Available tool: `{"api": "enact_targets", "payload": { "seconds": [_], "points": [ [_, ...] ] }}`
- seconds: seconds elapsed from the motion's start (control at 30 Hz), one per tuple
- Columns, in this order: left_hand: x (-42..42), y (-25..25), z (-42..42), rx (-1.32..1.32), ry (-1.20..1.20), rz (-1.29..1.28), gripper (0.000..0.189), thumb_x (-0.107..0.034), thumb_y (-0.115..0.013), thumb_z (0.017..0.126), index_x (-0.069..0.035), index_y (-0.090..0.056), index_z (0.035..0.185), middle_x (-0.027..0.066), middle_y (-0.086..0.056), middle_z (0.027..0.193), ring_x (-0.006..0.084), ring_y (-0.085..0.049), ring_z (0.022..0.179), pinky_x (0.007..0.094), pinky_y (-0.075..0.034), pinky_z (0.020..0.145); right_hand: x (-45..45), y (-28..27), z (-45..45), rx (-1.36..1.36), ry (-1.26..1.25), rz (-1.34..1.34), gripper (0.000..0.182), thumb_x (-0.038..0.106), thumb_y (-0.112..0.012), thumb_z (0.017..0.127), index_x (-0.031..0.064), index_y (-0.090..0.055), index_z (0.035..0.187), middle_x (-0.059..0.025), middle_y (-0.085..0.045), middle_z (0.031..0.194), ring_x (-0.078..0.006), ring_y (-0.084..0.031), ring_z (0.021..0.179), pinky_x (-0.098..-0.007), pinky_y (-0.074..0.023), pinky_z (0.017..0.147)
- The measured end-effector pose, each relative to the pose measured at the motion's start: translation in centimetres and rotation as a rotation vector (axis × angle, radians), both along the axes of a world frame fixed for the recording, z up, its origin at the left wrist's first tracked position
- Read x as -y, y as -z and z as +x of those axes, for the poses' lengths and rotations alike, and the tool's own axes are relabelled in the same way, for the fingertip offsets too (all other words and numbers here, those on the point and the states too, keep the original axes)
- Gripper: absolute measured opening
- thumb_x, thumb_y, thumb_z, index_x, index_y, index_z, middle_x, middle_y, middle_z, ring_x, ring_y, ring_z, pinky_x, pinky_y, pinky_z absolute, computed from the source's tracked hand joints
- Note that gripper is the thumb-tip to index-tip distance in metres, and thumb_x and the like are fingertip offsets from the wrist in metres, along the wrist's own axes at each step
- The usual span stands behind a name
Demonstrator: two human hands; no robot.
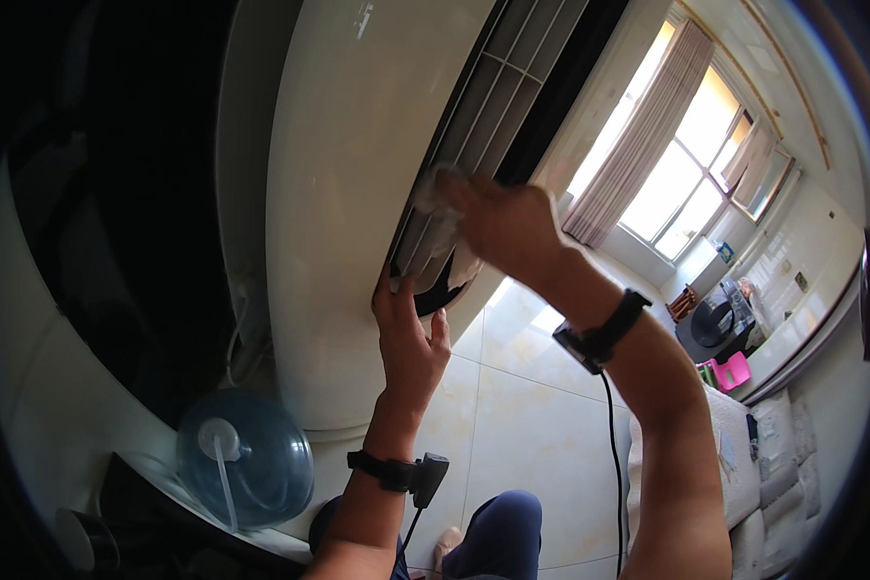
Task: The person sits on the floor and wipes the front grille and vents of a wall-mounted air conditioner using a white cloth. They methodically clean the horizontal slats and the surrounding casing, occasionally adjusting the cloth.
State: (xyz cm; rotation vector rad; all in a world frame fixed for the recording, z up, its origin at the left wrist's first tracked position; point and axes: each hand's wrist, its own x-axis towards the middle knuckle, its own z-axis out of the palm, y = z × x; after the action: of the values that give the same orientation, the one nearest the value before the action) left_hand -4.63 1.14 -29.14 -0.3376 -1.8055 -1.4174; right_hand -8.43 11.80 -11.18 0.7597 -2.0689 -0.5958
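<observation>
A tall white floor-standing air conditioner (pixel 341 217) fills the middle of the head view, its long dark air outlet with a wire grille (pixel 504 80) running up to the top. My right hand (pixel 504 217) is blurred and holds a whitish, partly see-through cloth or tissue (pixel 438 210) against the grille's lower part. Below it, my left hand (pixel 409 341) rests its fingertips on the outlet's bottom end, fingers apart, with the thumb free. Each wrist wears a black strap with a small device and a cable.
A blue water jug (pixel 250 464) with a white cap and tube stands at the lower left. Tiled floor (pixel 515 442) lies below my hands. A sofa (pixel 761 471), a pink plastic chair (pixel 731 372) and curtained windows (pixel 678 188) are on the right.
</observation>
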Motion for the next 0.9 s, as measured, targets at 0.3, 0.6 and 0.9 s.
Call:
{"api": "enact_targets", "payload": {
  "seconds": [0.3, 0.6, 0.9],
  "points": [
    [0.2, -0.3, 0.1, 0.005, 0.027, 0.046, 0.053, -0.005, -0.066, 0.084, -0.005, -0.045, 0.133, 0.027, -0.028, 0.149, 0.0446, -0.041, 0.133, 0.0466, -0.048, 0.102, -0.2, -1.5, -0.9, -0.1, 0.011, 0.032, 0.056, 0.018, -0.074, 0.076, 0.0249, -0.057, 0.129, -0.0035, -0.068, 0.097, -0.0181, -0.068, 0.062, -0.0334, -0.0543, 0.049],
    [0.2, -0.1, 0.1, -0.005, 0.015, 0.039, 0.052, -0.005, -0.066, 0.084, -0.003, -0.046, 0.132, 0.0267, -0.032, 0.148, 0.0431, -0.044, 0.131, 0.0459, -0.05, 0.099, 0.5, -8.7, -0.6, -0.223, -0.002, -0.171, 0.045, 0.011, -0.074, 0.074, 0.0249, -0.064, 0.116, -0.0006, -0.068, 0.1, -0.0206, -0.068, 0.064, -0.0317, -0.0562, 0.054],
    [0.7, 0.0, 0.4, 0.03, 0.021, 0.034, 0.054, -0.005, -0.066, 0.084, -0.003, -0.045, 0.134, 0.0259, -0.032, 0.148, 0.043, -0.044, 0.131, 0.0458, -0.05, 0.099, 0.3, -6.1, -0.7, -0.15, 0.077, 0.041, 0.042, 0.011, -0.071, 0.076, 0.0245, -0.063, 0.115, -0.0002, -0.066, 0.089, -0.0193, -0.068, 0.064, -0.0301, -0.054, 0.051]
  ]
}}
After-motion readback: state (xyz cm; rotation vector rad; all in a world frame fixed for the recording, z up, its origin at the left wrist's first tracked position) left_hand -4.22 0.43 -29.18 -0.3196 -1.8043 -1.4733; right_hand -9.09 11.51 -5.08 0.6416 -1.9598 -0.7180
